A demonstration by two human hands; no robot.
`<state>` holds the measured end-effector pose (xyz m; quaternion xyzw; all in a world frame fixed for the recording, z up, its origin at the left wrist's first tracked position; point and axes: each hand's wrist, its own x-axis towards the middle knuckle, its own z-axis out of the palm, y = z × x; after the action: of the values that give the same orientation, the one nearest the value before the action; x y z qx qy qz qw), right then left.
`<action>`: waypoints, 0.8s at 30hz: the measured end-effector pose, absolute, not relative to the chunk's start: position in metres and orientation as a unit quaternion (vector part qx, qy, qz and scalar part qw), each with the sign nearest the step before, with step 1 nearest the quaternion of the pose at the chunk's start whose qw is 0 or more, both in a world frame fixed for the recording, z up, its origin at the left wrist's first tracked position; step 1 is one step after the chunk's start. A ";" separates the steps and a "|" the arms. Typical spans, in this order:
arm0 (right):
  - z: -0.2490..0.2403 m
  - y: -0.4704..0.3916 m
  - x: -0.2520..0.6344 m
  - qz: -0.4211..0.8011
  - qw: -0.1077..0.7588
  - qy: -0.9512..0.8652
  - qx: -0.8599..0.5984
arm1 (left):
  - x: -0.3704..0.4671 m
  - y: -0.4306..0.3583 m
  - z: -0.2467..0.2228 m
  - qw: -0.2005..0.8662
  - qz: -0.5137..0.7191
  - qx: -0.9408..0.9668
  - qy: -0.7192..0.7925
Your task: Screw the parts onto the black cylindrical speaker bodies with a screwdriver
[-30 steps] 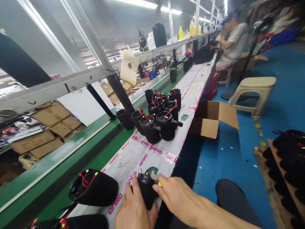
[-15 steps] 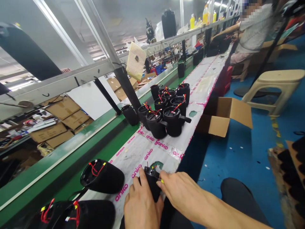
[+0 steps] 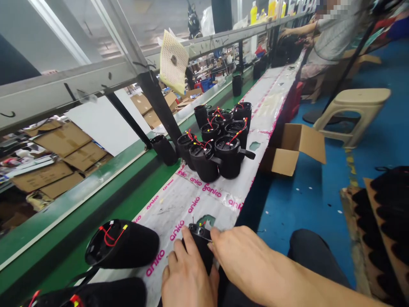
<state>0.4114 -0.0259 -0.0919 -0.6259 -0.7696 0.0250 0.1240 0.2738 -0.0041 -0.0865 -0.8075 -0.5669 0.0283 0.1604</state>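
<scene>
My left hand (image 3: 188,273) is wrapped round a black fabric-covered cylinder (image 3: 202,247) at the bottom centre, its dark end part with small wires facing up. From the right, my right hand (image 3: 236,251) pinches at the edge of that end part; what its fingers hold is too small to name. Left of my hands a black cylinder (image 3: 134,244) lies on its side, red wires at its open end. Part of another black cylinder (image 3: 118,292) shows at the bottom left. Beyond my hands stands a group of upright black cylinders (image 3: 204,164) with red wires and straps.
A white work strip (image 3: 204,200) with pink lettering runs beside a green belt (image 3: 128,183). On the right are an open cardboard box (image 3: 284,162), a beige stool (image 3: 354,106) and stacked black items (image 3: 393,213). A person (image 3: 335,38) sits farther along.
The view has shifted, so the lying cylinders appear farther left and lower. Both hands remain at the same cylinder, and the yellow piece by my right fingers is now mostly hidden.
</scene>
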 end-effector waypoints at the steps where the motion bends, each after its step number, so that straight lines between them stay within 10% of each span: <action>1: -0.086 -0.025 0.413 0.039 0.112 -0.775 -0.620 | 0.274 -0.004 -0.087 0.162 0.030 -0.810 -0.563; 8: -0.052 -0.024 0.425 0.092 0.052 -0.805 -0.583 | 0.276 -0.004 -0.087 0.204 0.044 -0.817 -0.537; 17: -0.104 -0.033 0.424 0.083 0.275 -0.747 -0.600 | 0.274 -0.006 -0.090 0.203 0.007 -0.804 -0.559; 24: -0.090 -0.028 0.424 0.063 0.202 -0.769 -0.603 | 0.276 -0.011 -0.087 0.205 0.010 -0.803 -0.559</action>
<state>0.4238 -0.0282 -0.0896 -0.6027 -0.7695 0.0629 0.2018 0.2757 -0.0115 -0.0870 -0.8033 -0.5591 0.0096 0.2049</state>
